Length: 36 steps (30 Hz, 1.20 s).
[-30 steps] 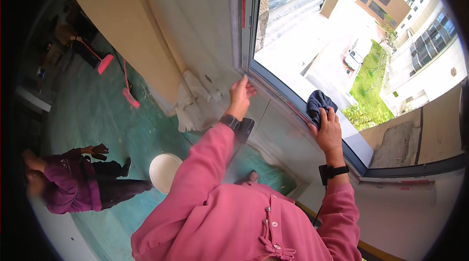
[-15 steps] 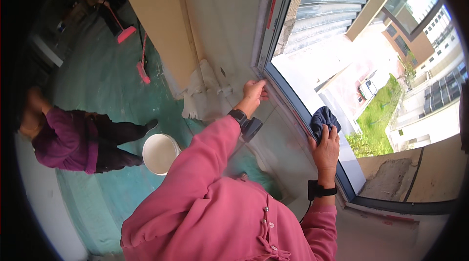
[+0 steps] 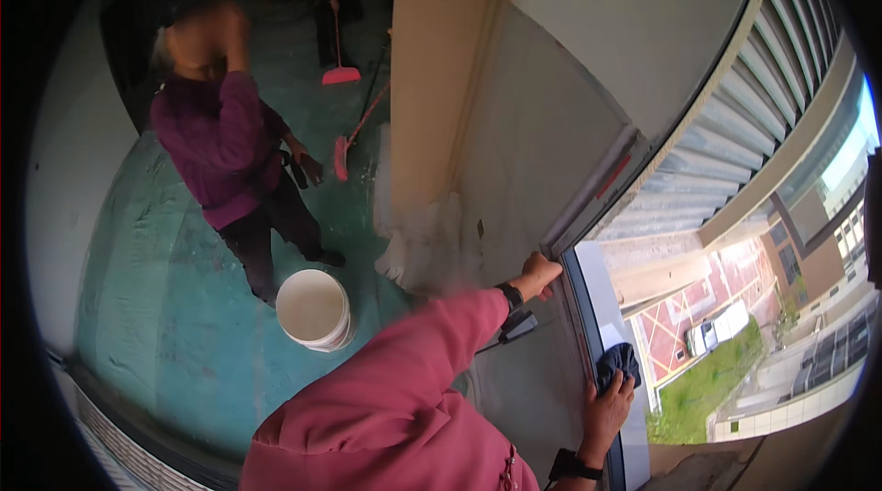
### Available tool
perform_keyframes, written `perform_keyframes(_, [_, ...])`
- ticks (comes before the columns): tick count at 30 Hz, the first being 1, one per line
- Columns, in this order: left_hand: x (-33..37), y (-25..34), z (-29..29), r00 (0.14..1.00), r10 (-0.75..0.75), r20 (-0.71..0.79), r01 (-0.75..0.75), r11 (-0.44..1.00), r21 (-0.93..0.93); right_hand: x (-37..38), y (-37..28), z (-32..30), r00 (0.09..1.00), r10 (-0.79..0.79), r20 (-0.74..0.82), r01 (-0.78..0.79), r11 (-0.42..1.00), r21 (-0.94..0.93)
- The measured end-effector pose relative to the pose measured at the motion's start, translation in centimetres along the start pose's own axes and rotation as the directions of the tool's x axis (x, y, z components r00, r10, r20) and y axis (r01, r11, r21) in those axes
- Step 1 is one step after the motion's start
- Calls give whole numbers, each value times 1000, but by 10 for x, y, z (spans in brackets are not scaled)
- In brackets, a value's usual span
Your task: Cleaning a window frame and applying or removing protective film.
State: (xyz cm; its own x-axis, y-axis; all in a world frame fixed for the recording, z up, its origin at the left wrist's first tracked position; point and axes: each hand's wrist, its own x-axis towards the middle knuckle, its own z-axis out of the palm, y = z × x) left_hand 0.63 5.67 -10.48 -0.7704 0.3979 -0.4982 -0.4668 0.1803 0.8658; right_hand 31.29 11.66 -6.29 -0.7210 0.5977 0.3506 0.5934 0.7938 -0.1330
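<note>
In my right hand [image 3: 606,416] is a bunched dark blue cloth [image 3: 621,366], its fingers closed over it. The cloth rests against the lower rail of the dark window frame [image 3: 581,307]. My left hand [image 3: 537,276] is at the frame's corner farther from me, fingers curled onto its inner edge. Both arms wear dark wrist straps, and a small black box [image 3: 519,326] sits by my left wrist. Part of the left fingers is hidden behind the hand.
At left a person in a purple top [image 3: 220,146] stands on green floor sheeting [image 3: 156,280]. A white bucket [image 3: 314,309] stands nearby. Farther back are a pink broom [image 3: 342,158] and a pink dustpan [image 3: 341,76]. Beyond the window lie a louvred wall [image 3: 735,133] and ground far below.
My view has swung left, bringing the person and bucket further into the picture. Both hands remain at the window frame, and the cloth is still in my right hand.
</note>
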Motion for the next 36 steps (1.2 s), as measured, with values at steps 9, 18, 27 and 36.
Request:
perform_keyframes(9, [-19,22,-10,997,-15,76,1,982,188,0,-21,-31,987,70,143,-75,997,31])
perform_keyframes(18, [0,15,-9,992,-43,115,14,969,245,5,-18,-37,992,-5,123,-6,997,82])
perform_keyframes(27, [2,12,-8,990,-9,140,-24,971,239,3,-19,-39,991,52,122,-61,996,67])
perform_keyframes(36, [2,13,-14,990,26,135,-51,980,191,7,-22,-28,987,51,155,-52,999,6])
